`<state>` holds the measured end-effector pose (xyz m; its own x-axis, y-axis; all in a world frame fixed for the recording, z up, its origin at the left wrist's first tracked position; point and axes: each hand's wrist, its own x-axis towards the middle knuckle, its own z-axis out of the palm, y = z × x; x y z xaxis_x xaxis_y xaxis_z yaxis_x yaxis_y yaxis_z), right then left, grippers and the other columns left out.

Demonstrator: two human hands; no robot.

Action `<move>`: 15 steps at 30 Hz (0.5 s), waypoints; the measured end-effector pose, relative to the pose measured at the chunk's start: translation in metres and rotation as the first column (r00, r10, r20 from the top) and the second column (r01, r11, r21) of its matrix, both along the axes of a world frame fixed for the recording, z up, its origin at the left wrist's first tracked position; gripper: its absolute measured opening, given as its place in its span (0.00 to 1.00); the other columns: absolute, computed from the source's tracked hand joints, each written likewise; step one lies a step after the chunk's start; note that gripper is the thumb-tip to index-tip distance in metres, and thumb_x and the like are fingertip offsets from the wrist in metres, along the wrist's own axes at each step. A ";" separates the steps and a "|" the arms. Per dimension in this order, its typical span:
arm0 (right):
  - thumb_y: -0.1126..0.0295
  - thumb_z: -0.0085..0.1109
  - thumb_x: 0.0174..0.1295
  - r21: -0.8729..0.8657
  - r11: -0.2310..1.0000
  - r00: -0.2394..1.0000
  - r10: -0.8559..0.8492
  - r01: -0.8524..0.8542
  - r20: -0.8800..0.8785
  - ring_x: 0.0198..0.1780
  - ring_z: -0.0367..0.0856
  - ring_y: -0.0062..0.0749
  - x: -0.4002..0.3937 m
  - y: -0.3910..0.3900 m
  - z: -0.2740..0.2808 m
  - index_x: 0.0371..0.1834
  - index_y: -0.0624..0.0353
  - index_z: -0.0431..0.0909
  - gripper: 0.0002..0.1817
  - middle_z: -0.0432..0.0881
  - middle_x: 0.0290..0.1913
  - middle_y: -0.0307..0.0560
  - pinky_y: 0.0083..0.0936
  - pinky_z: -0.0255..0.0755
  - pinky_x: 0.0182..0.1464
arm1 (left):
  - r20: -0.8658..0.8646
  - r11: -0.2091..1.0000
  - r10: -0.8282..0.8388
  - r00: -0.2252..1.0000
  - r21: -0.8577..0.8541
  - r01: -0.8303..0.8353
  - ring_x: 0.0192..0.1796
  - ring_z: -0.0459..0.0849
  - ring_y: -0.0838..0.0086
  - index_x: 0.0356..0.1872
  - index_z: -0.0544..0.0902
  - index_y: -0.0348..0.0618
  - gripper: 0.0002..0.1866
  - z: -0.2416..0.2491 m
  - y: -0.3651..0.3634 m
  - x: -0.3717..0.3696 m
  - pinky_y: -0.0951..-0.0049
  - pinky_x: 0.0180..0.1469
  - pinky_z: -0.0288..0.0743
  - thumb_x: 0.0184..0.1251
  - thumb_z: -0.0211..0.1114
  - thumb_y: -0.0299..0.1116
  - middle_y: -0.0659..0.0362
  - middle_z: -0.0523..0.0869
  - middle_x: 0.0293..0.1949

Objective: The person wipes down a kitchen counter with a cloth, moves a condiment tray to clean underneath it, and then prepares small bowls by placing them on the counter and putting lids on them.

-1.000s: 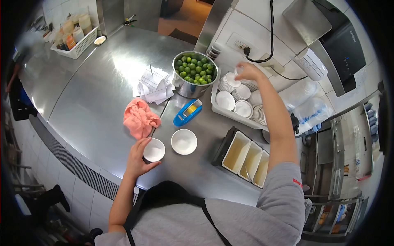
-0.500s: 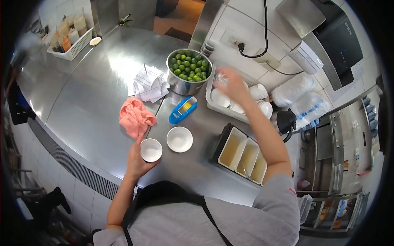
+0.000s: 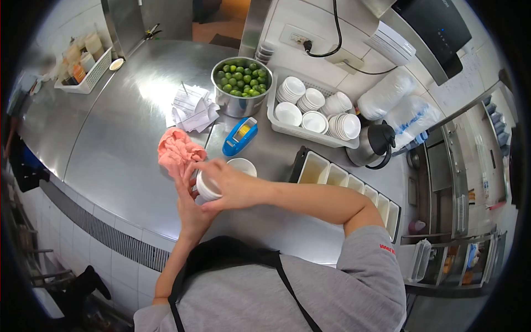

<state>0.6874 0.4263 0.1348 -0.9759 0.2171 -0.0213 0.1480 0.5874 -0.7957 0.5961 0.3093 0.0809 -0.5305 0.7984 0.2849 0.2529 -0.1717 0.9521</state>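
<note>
**Both hands on one small white cup, counter edge**

Left to right: pink cloth (image 3: 176, 152) lies just beside the left hand (image 3: 191, 207), which cups the small white cup (image 3: 207, 188) from below to steady it. Right hand (image 3: 229, 182) clamps over its top. White bowl (image 3: 243, 166) just behind. Farther right, sauce tubs (image 3: 326, 174), within reach.

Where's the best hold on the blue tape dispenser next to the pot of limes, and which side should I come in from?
Judging by its pose, grip the blue tape dispenser across its two long flat sides, near the middle, coming straight down from above. It lies slanted on the steel counter, with the pot of limes close to its far end and the white cup under both hands nearer, so an approach from above looks clearest.
</note>
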 end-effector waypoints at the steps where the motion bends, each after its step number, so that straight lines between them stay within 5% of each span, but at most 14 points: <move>1: 0.58 0.64 0.44 0.004 1.000 1.000 -0.004 0.004 -0.002 0.57 0.63 0.54 0.005 0.008 -0.002 0.62 0.51 0.53 0.41 0.60 0.56 0.62 0.41 0.61 0.57 | 0.097 0.997 -0.030 0.995 0.070 0.023 0.62 0.64 0.60 0.66 0.37 0.46 0.60 0.003 0.003 0.003 0.63 0.56 0.67 0.36 0.75 0.26 0.49 0.57 0.64; 6: 0.65 0.67 0.34 0.083 0.990 0.994 -0.107 0.110 -0.029 0.54 0.65 0.43 0.031 0.050 0.015 0.55 0.51 0.61 0.39 0.65 0.52 0.51 0.34 0.60 0.57 | 0.188 0.946 -0.287 0.939 0.209 0.247 0.66 0.57 0.57 0.67 0.37 0.47 0.59 0.010 0.019 0.024 0.60 0.59 0.64 0.38 0.74 0.25 0.53 0.43 0.68; 8: 0.65 0.68 0.32 0.180 0.935 0.951 -0.296 0.307 -0.087 0.52 0.67 0.40 0.039 0.089 0.044 0.52 0.53 0.64 0.37 0.69 0.48 0.49 0.33 0.61 0.56 | -0.072 0.938 -0.321 0.944 0.118 0.327 0.66 0.57 0.59 0.66 0.44 0.47 0.54 0.011 0.023 0.024 0.59 0.60 0.63 0.40 0.73 0.25 0.54 0.46 0.68; 9: 0.64 0.68 0.31 0.268 0.885 0.924 -0.361 0.382 -0.127 0.50 0.69 0.38 0.046 0.126 0.045 0.50 0.54 0.65 0.36 0.71 0.45 0.48 0.31 0.63 0.54 | -0.177 0.956 -0.268 0.947 0.075 0.285 0.62 0.64 0.59 0.61 0.59 0.45 0.42 0.013 0.025 0.023 0.62 0.58 0.65 0.41 0.71 0.24 0.51 0.59 0.63; 10: 0.63 0.69 0.30 0.330 0.848 0.908 -0.408 0.414 -0.090 0.47 0.71 0.39 0.055 0.171 0.048 0.50 0.55 0.66 0.37 0.72 0.43 0.50 0.30 0.65 0.51 | -0.174 0.958 -0.263 0.949 0.074 0.279 0.62 0.64 0.59 0.61 0.59 0.45 0.42 0.006 0.025 0.021 0.62 0.58 0.65 0.41 0.71 0.24 0.51 0.59 0.63; 12: 0.59 0.71 0.29 0.593 0.661 0.812 -0.584 0.460 0.022 0.48 0.73 0.45 0.079 0.242 0.047 0.51 0.57 0.66 0.40 0.74 0.46 0.57 0.32 0.67 0.50 | -0.497 0.971 -0.216 0.840 -0.021 0.237 0.56 0.70 0.57 0.54 0.70 0.42 0.31 -0.026 0.030 0.013 0.66 0.52 0.69 0.42 0.70 0.26 0.48 0.71 0.53; 15: 0.56 0.72 0.27 0.699 0.561 0.674 -0.723 0.443 0.153 0.51 0.72 0.50 0.105 0.307 0.016 0.54 0.56 0.65 0.44 0.74 0.49 0.61 0.34 0.67 0.51 | -0.389 0.991 -0.130 0.912 -0.020 0.133 0.50 0.72 0.56 0.49 0.73 0.42 0.27 -0.058 0.025 0.008 0.66 0.50 0.68 0.42 0.69 0.25 0.49 0.75 0.47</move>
<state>0.7919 0.7336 0.1513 -0.5489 0.8358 -0.0124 0.8304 0.5436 -0.1222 0.6045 0.3343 0.0226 -0.2672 0.8507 0.4526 0.5774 -0.2347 0.7820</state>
